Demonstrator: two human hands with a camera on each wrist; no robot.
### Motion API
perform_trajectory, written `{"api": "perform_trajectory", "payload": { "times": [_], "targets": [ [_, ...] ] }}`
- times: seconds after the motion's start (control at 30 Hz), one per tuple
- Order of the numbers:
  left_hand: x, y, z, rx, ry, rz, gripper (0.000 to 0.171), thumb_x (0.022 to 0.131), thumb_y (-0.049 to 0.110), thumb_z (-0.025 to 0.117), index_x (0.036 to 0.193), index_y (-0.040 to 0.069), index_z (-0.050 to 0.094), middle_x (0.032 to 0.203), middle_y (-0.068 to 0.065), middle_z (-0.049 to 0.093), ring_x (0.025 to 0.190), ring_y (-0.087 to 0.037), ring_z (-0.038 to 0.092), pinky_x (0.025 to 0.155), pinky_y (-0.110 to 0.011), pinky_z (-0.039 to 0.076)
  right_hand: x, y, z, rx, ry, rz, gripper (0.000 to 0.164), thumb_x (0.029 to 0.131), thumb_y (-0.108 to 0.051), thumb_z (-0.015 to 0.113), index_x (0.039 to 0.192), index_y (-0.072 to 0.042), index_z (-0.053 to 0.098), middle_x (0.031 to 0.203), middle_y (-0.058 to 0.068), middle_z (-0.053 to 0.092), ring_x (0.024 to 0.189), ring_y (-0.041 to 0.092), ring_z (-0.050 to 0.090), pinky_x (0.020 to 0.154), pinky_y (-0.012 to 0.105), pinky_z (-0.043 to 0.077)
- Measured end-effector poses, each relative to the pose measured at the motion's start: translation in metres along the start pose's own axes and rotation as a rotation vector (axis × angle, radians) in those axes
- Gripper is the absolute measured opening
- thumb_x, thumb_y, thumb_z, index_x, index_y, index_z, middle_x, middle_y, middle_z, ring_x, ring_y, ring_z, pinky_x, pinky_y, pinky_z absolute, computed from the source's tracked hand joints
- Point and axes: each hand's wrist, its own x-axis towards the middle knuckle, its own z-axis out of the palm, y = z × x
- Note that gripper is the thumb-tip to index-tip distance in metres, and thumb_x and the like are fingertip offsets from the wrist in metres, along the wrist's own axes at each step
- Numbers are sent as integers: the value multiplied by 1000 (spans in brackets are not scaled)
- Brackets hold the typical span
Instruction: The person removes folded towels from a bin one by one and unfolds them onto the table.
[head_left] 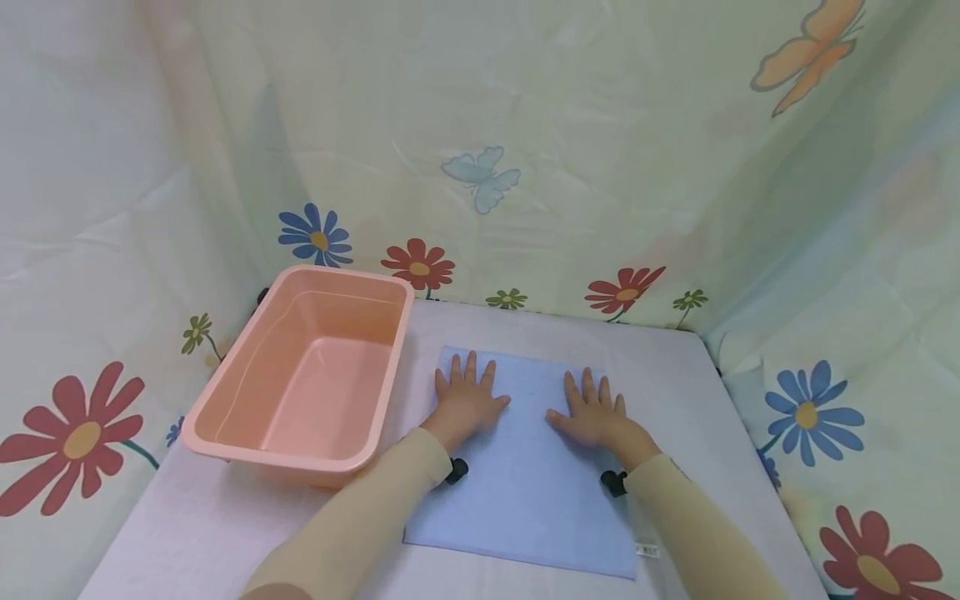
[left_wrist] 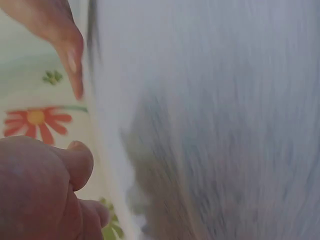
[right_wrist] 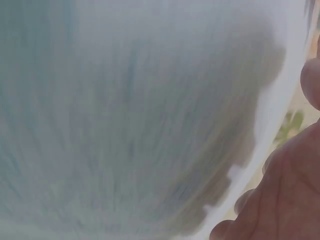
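Observation:
A light blue towel [head_left: 525,500] lies spread flat on the white-covered table, a small white label at its lower right corner. Over its upper left part is my left hand [head_left: 467,404], palm down with the fingers spread. My right hand [head_left: 597,419] is over the upper right part, also palm down with spread fingers. Neither hand holds anything; whether the palms touch the towel is hard to tell. In the left wrist view, part of the left hand [left_wrist: 35,190] shows at the lower left. The right wrist view catches the right hand [right_wrist: 285,195] at its edge.
An empty pink plastic basin [head_left: 322,400] stands on the table to the left, close to my left forearm. A curtain [head_left: 570,242] printed with flowers and butterflies surrounds the back and sides. Small black devices [head_left: 613,483] sit at both wrists.

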Motion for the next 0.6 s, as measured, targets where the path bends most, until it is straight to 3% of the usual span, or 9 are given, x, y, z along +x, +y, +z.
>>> {"api": "perform_trajectory", "payload": {
  "times": [0.1,0.3,0.6],
  "targets": [
    [-13,7,6,47,5,49,80,108,68,41,174,28,20,184,-12,5,169,-44,3,132,-72,11,-14,-15,8,-40,5,-47,99,107,-68,45,174,-7,6,178,29,-12,162,60,-14,122,84,-6],
    [-39,13,18,119,-50,97,79,107,67,47,173,32,23,184,-10,8,169,-43,7,131,-72,14,-38,-42,24,-99,-5,-120,89,110,-61,46,174,-9,13,180,26,-5,163,59,-7,125,83,1],
    [-75,11,40,217,-48,191,82,104,71,49,173,33,24,183,-12,10,169,-44,9,130,-72,19,-63,-60,44,-132,-14,-95,88,108,-60,52,174,-14,17,181,23,-3,165,56,-4,123,85,8]
  ]
}}
